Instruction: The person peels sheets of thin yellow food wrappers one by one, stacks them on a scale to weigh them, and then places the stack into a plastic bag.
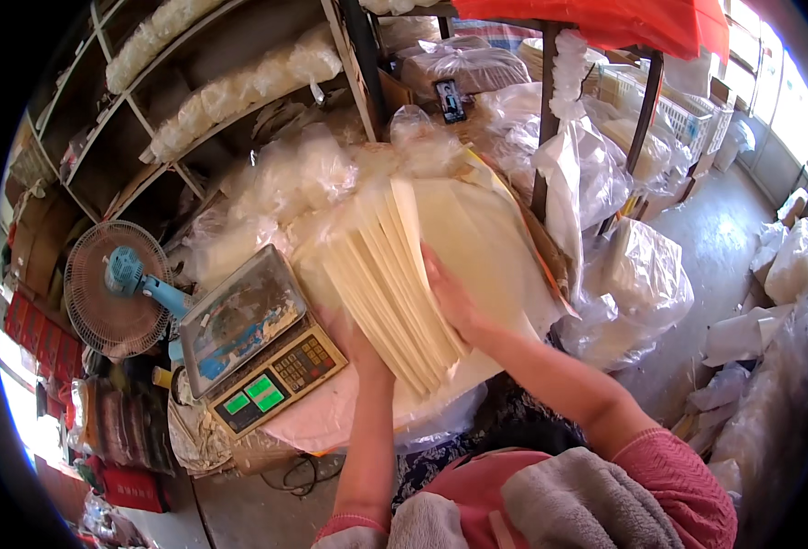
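A thick bundle of thin, cream-coloured sheets stands on edge between my hands, its layers fanned slightly apart. My right hand presses flat against the right side of the bundle. On the opposite side, my left hand supports the lower left; its fingers are mostly hidden by the sheets. Beneath and to the right lies a broad pale sheet on the work table. A digital scale with a worn metal pan and lit green displays sits just left of the bundle.
A blue desk fan stands left of the scale. Clear plastic bags crowd the table's back, near a propped phone. Shelves with wrapped goods rise behind. A dark post and bagged stacks are at the right.
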`<control>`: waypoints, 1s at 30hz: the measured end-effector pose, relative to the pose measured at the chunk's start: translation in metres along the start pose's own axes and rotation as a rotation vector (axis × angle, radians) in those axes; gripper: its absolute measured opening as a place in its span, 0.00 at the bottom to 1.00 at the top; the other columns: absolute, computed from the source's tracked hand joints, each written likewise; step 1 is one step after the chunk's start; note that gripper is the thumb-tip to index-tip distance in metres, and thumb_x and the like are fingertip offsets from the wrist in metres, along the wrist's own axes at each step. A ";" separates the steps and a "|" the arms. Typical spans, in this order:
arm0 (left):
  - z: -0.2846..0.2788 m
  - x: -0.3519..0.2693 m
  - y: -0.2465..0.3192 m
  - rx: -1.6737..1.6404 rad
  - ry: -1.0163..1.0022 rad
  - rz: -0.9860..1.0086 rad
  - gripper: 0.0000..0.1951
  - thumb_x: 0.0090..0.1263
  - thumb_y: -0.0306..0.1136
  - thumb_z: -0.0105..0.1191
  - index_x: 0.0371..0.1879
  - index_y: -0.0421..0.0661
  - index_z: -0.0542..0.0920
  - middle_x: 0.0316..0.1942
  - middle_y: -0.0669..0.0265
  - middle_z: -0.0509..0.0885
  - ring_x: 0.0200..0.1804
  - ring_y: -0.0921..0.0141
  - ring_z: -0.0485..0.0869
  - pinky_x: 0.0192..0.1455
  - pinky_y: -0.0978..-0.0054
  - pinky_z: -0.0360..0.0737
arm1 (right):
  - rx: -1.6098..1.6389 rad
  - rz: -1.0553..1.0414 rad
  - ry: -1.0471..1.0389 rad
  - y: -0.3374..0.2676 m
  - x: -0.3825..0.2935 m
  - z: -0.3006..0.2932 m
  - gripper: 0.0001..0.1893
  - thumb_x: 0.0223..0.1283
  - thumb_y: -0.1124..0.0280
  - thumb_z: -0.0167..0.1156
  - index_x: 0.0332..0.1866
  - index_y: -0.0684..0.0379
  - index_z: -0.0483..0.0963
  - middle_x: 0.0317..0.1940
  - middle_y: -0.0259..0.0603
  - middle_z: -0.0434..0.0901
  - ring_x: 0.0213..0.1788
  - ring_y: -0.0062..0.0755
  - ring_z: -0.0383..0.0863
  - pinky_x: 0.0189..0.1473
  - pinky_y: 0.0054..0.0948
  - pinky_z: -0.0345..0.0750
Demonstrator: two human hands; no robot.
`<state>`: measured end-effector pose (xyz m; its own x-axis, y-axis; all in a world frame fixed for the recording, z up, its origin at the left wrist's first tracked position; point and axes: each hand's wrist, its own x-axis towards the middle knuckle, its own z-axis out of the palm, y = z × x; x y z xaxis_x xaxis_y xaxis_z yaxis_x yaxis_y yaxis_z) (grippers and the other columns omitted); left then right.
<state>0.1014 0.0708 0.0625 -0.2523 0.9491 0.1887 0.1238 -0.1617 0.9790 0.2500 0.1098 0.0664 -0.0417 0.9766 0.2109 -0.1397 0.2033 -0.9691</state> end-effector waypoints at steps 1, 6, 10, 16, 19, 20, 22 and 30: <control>-0.004 0.010 0.003 -0.639 0.039 -0.121 0.16 0.77 0.35 0.46 0.58 0.41 0.75 0.52 0.58 0.81 0.55 0.68 0.80 0.56 0.72 0.79 | 0.000 0.011 0.004 -0.020 -0.003 -0.003 0.30 0.78 0.51 0.41 0.75 0.60 0.57 0.74 0.44 0.61 0.76 0.36 0.57 0.76 0.29 0.53; -0.022 0.015 0.016 -0.817 -0.081 -0.029 0.17 0.76 0.29 0.44 0.61 0.39 0.73 0.59 0.61 0.79 0.59 0.68 0.79 0.62 0.70 0.76 | 0.284 0.095 -0.148 -0.065 -0.014 -0.048 0.23 0.73 0.67 0.49 0.70 0.57 0.66 0.63 0.35 0.74 0.65 0.26 0.71 0.67 0.28 0.66; -0.036 0.013 -0.013 -0.827 -0.166 -0.104 0.22 0.78 0.38 0.44 0.68 0.43 0.67 0.65 0.62 0.74 0.66 0.65 0.74 0.67 0.63 0.73 | 0.236 0.345 -0.151 -0.031 -0.014 -0.066 0.23 0.71 0.59 0.49 0.67 0.54 0.70 0.56 0.32 0.79 0.60 0.26 0.75 0.60 0.32 0.71; -0.044 0.021 -0.004 -0.661 -0.013 -0.410 0.23 0.78 0.44 0.43 0.67 0.45 0.67 0.64 0.63 0.75 0.65 0.65 0.74 0.68 0.66 0.72 | 0.120 0.434 -0.226 -0.055 -0.002 -0.067 0.28 0.72 0.47 0.46 0.68 0.54 0.69 0.61 0.35 0.75 0.62 0.29 0.73 0.61 0.37 0.70; -0.039 0.023 -0.001 -0.611 -0.028 -0.466 0.23 0.79 0.43 0.43 0.67 0.46 0.68 0.64 0.64 0.75 0.65 0.66 0.73 0.67 0.66 0.72 | -0.081 0.656 -0.207 -0.059 0.002 -0.042 0.32 0.74 0.42 0.41 0.71 0.57 0.66 0.65 0.39 0.72 0.64 0.32 0.71 0.64 0.38 0.69; -0.037 0.025 -0.004 -0.603 -0.025 -0.469 0.23 0.79 0.43 0.43 0.67 0.46 0.68 0.64 0.64 0.75 0.65 0.66 0.73 0.67 0.66 0.72 | -0.012 0.596 -0.212 -0.056 0.001 -0.027 0.30 0.73 0.47 0.44 0.69 0.58 0.67 0.63 0.38 0.74 0.64 0.30 0.71 0.63 0.37 0.71; -0.029 0.031 -0.010 -0.704 -0.039 -0.293 0.25 0.77 0.45 0.47 0.68 0.47 0.68 0.65 0.63 0.75 0.64 0.63 0.75 0.66 0.63 0.75 | 0.144 0.404 -0.235 -0.039 0.001 -0.023 0.28 0.72 0.54 0.52 0.69 0.59 0.66 0.62 0.37 0.75 0.66 0.30 0.70 0.66 0.33 0.69; -0.061 0.029 -0.087 -0.302 -0.519 -0.146 0.26 0.79 0.42 0.45 0.70 0.38 0.66 0.67 0.59 0.72 0.64 0.66 0.74 0.66 0.69 0.73 | -0.225 -0.093 -0.433 0.026 -0.015 -0.086 0.31 0.79 0.51 0.37 0.79 0.56 0.48 0.79 0.40 0.47 0.80 0.33 0.42 0.78 0.33 0.45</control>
<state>0.0250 0.0954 -0.0123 0.2630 0.9627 0.0632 -0.1737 -0.0172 0.9847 0.3321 0.1062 0.0271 -0.4526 0.8447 0.2857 0.0522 0.3449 -0.9372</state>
